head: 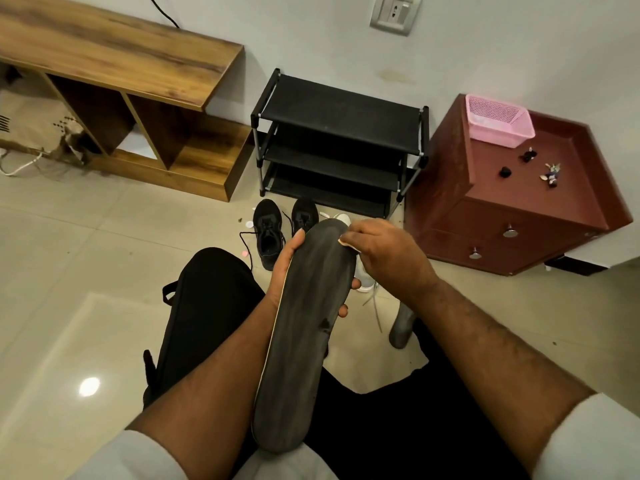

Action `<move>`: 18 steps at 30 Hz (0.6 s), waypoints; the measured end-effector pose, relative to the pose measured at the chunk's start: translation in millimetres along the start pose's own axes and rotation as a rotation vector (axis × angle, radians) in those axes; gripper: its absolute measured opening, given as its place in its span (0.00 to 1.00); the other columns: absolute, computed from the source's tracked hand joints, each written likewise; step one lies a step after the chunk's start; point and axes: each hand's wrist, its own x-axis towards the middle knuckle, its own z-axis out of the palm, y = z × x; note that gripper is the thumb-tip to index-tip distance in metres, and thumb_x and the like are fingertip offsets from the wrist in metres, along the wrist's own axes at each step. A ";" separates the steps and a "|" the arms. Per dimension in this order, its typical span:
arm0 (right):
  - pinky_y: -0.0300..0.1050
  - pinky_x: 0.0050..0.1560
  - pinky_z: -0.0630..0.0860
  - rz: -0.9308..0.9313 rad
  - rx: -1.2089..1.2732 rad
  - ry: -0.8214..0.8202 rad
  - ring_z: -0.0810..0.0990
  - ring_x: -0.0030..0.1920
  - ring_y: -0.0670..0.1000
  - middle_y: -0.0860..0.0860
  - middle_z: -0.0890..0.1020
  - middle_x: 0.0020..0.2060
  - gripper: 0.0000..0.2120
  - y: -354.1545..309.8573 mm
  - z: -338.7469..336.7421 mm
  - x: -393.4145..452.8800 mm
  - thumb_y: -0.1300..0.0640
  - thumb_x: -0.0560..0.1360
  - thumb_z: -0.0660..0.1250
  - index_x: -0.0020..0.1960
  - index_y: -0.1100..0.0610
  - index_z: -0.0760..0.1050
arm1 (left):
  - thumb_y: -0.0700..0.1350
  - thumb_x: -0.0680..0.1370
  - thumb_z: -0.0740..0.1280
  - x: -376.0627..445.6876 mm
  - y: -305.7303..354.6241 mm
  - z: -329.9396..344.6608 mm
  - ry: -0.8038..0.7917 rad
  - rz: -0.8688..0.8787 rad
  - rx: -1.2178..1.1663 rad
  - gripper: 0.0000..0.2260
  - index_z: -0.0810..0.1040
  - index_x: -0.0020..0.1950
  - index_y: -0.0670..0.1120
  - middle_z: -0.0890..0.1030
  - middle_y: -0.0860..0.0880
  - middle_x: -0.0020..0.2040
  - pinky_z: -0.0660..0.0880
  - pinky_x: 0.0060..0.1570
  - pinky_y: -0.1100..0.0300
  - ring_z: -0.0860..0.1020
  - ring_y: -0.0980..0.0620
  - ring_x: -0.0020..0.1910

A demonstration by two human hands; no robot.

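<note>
A long dark grey insole (301, 334) with a pale edge lies lengthwise in front of me, toe end away. My left hand (287, 268) grips it from underneath, thumb at the left rim, fingertips showing at the right rim. My right hand (384, 258) pinches a small pale pad (346, 242) against the insole's toe end. A pair of black laced shoes (273, 230) stands on the floor just beyond.
A black three-tier shoe rack (339, 140) stands against the wall. To its right is a maroon cabinet (512, 216) with a pink basket (498, 121) on top. A wooden shelf unit (138, 98) is at the left. A white shoe (363, 282) shows under my right hand.
</note>
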 end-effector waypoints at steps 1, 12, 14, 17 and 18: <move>0.50 0.47 0.79 -0.002 -0.009 0.011 0.81 0.46 0.58 0.58 0.83 0.45 0.09 0.8 -1.2 1.6 0.64 0.72 0.68 0.52 0.63 0.80 | 0.65 0.70 0.65 1.4 -0.8 0.9 0.000 -0.009 0.002 0.34 0.81 0.60 0.37 0.81 0.36 0.53 0.80 0.40 0.43 0.82 0.37 0.47; 0.47 0.42 0.79 0.023 -0.022 -0.039 0.81 0.42 0.56 0.57 0.83 0.42 0.11 -0.7 -2.5 -16.6 0.68 0.68 0.73 0.50 0.63 0.81 | 0.65 0.75 0.54 5.3 -2.7 4.4 0.076 0.062 0.029 0.33 0.85 0.51 0.39 0.83 0.38 0.49 0.81 0.38 0.45 0.84 0.40 0.44; 0.49 0.42 0.79 0.033 -0.042 -0.022 0.81 0.43 0.57 0.57 0.82 0.42 0.09 2.2 -8.3 -7.0 0.68 0.70 0.70 0.50 0.62 0.81 | 0.66 0.76 0.53 4.2 -3.7 9.6 0.079 0.074 0.039 0.34 0.85 0.52 0.40 0.84 0.39 0.51 0.81 0.40 0.45 0.84 0.40 0.46; 0.51 0.44 0.79 0.040 -0.038 0.004 0.81 0.44 0.58 0.57 0.83 0.43 0.09 -1.4 -13.9 12.6 0.63 0.72 0.65 0.50 0.62 0.81 | 0.64 0.79 0.49 0.2 -4.7 11.8 0.152 0.101 0.071 0.35 0.87 0.45 0.42 0.85 0.40 0.46 0.81 0.37 0.47 0.84 0.41 0.41; 0.51 0.45 0.79 0.055 -0.018 0.002 0.82 0.44 0.58 0.57 0.83 0.43 0.12 -5.0 -14.2 15.5 0.60 0.73 0.61 0.51 0.62 0.81 | 0.63 0.80 0.48 -3.5 -4.0 15.2 0.160 0.120 0.082 0.35 0.87 0.44 0.42 0.85 0.41 0.45 0.81 0.36 0.48 0.84 0.42 0.39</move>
